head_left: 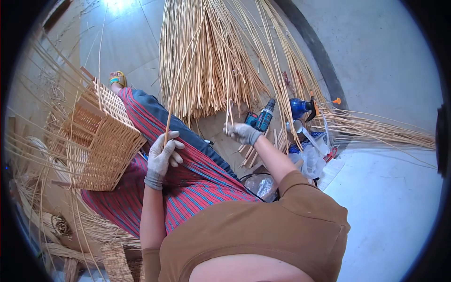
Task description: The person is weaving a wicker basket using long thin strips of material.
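I am gripping one cane with the left hand and pinching a second cane with the right hand, near the drill.

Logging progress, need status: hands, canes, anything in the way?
Left hand pinching a long cane; right hand gripping another cane. Woven basket left of left hand. Possible snag: drill just beyond right hand.

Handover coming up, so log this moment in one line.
Left hand: holding rod | Right hand: holding another rod | Basket: at person's left | Rod bundle: on floor ahead | Drill: near right hand
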`<action>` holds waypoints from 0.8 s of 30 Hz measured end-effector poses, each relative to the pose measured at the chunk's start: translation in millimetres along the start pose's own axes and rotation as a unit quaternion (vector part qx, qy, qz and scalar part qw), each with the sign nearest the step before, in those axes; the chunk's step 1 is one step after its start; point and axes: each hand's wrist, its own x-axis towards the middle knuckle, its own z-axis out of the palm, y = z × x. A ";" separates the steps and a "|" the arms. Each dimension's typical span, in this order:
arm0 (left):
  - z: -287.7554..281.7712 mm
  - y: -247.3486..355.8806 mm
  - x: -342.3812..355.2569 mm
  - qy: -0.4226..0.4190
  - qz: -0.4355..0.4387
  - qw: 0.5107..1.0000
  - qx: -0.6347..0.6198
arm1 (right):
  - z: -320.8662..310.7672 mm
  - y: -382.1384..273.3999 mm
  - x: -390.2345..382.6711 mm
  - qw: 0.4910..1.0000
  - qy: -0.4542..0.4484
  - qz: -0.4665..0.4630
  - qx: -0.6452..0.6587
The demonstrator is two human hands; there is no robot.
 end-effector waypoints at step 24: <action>-34.1 59.4 -147.3 0.017 0.011 0.988 0.151 | 284.1 -6.7 -103.1 0.337 -0.295 -0.450 -0.773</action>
